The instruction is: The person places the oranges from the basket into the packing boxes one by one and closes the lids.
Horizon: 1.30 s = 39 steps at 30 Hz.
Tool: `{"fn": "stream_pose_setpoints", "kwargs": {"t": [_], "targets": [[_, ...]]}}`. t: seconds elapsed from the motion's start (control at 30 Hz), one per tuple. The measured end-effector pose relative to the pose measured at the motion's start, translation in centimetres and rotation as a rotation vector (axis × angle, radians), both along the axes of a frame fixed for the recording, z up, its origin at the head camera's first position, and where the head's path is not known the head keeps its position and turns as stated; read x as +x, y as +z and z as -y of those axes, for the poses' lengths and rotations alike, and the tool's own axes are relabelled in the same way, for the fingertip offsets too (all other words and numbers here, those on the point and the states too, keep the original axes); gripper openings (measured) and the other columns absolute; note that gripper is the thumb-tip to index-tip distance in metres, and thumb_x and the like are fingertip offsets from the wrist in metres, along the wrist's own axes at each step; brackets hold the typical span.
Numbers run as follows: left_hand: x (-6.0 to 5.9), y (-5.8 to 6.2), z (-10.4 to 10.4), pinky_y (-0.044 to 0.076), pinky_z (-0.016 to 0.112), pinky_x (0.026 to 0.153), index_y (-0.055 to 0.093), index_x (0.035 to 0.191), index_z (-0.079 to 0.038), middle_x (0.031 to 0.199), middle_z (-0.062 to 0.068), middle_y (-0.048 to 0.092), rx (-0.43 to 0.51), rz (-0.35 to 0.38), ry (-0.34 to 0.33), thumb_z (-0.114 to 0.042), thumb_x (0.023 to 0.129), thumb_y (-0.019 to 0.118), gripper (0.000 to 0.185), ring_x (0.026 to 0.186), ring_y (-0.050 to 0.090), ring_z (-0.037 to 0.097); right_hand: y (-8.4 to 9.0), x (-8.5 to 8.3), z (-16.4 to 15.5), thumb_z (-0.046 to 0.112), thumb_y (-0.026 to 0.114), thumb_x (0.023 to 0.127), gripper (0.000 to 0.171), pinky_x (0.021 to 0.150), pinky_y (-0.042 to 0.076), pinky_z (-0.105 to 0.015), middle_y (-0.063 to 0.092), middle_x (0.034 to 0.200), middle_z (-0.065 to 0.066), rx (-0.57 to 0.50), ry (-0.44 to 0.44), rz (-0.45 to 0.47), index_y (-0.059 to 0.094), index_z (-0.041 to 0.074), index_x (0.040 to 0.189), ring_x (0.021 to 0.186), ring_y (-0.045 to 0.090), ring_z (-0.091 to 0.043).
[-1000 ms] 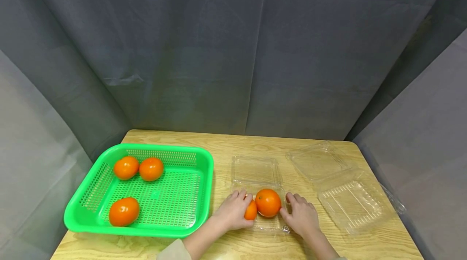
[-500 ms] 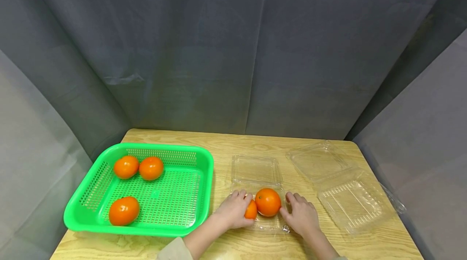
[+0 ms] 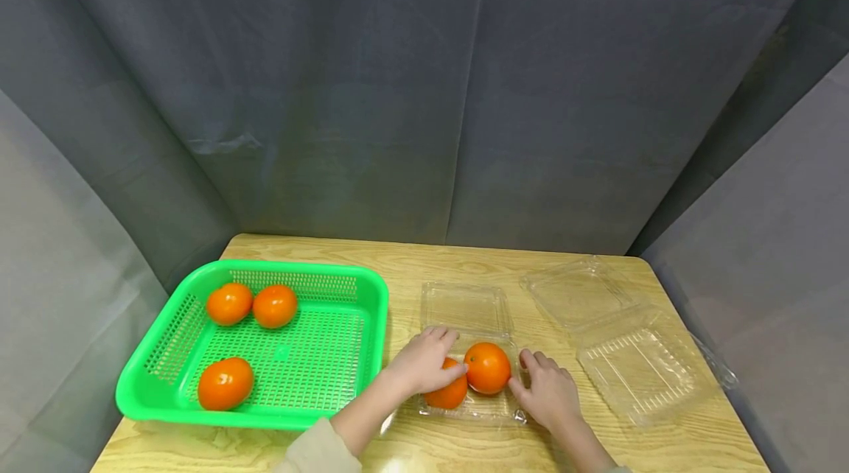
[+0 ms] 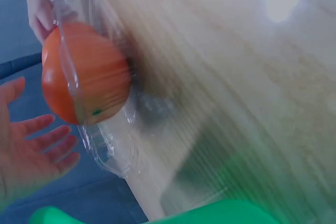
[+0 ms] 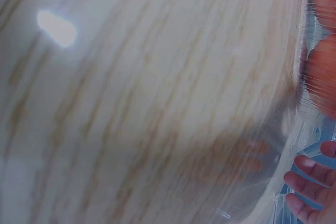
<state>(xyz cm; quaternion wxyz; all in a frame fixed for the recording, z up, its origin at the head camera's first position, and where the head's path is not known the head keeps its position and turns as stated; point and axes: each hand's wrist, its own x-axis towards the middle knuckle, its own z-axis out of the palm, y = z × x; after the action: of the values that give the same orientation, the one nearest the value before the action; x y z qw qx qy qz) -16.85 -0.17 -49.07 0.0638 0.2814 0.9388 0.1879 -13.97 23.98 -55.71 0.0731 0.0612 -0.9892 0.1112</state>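
Observation:
Two oranges sit side by side in the base of a clear plastic clamshell box [image 3: 466, 309], whose lid lies folded back behind them. My left hand [image 3: 424, 364] is over the left orange [image 3: 448, 395], its thumb overlapping the fruit in the head view. In the left wrist view that hand's fingers [image 4: 52, 153] are spread and stand apart from the orange [image 4: 102, 77]. To the right of the other orange [image 3: 488, 368], my right hand [image 3: 549, 390] lies at the box's side, thumb tip right at the fruit. The right wrist view shows its fingers [image 5: 312, 167] loosely extended, holding nothing.
A green mesh basket [image 3: 382, 326] on the left holds three oranges, one of them [image 3: 225, 384] near its front. On the right, more clear clamshell boxes [image 3: 640, 370] lie open on the wooden table [image 3: 398, 259]. Grey curtains [image 3: 358, 127] hang behind and at both sides.
My left hand has loosened from the left orange and shifted up and slightly left, uncovering more of the fruit. The right hand and the right orange have not moved.

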Motion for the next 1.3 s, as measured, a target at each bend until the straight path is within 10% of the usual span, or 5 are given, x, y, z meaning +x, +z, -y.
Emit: {"fn": "stream_pose_setpoints", "kwargs": {"t": [0.47,1.3], "targets": [[-4.3,0.5,-0.3,0.045,0.04,0.085,0.049,0.119,-0.001,0.114,0.014,0.052,0.524,0.027,0.325,-0.02,0.09,0.05,0.034,0.106,0.048,0.028,0.0,0.0,0.0,0.037,0.062,0.075,0.029,0.06,0.044,-0.038,0.055,0.082,-0.001,-0.004,0.009,-0.028,0.055,0.014,0.092,0.07,0.052,-0.02],[-7.6,-3.1,-0.3,0.032,0.05,0.1,0.03,0.132,0.016,0.131,0.034,0.038,0.593,0.415,0.599,-0.025,0.092,0.043,0.058,0.121,0.038,0.045,-0.3,-0.1,-0.1,0.037,0.062,0.075,0.03,0.06,0.043,-0.038,0.054,0.082,0.0,-0.004,0.0,-0.007,0.055,0.014,0.093,0.071,0.052,-0.02]]}}
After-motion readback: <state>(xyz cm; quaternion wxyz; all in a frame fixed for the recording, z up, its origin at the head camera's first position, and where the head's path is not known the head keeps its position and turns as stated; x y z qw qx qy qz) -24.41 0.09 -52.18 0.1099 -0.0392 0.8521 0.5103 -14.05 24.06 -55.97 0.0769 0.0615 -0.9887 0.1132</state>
